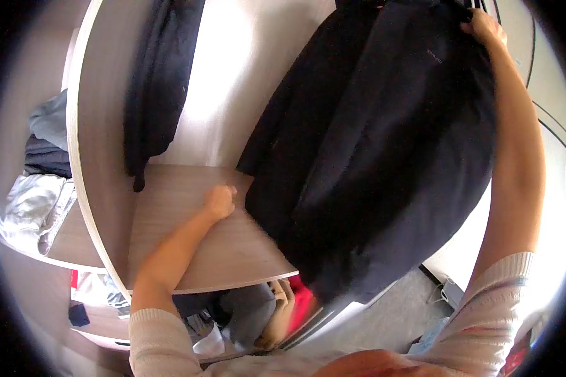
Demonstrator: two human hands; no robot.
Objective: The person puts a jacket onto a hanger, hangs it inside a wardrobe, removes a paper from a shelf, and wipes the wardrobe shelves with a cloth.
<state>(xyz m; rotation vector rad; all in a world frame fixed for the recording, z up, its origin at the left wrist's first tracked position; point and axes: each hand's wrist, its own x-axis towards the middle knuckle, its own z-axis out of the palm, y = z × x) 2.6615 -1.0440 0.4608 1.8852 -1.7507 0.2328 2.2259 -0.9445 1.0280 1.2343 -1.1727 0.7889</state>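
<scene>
A large black jacket (383,125) hangs in front of the wardrobe on the right, its small chest lettering too blurred to read. My right hand (486,28) grips it at the upper right, by the shoulder; whether a hanger is under the fingers I cannot make out. Over the wooden shelf (188,251), my left hand (220,202) is closed with its fingers curled, and nothing shows in it. It is just left of the jacket's lower edge, apart from it.
Another dark garment (160,88) hangs at the left inside the wardrobe. Folded clothes (34,204) lie on the side shelf past the upright panel (85,157). Below the shelf are dark, tan and red clothes (245,311). A white box-like object (454,293) stands on the floor.
</scene>
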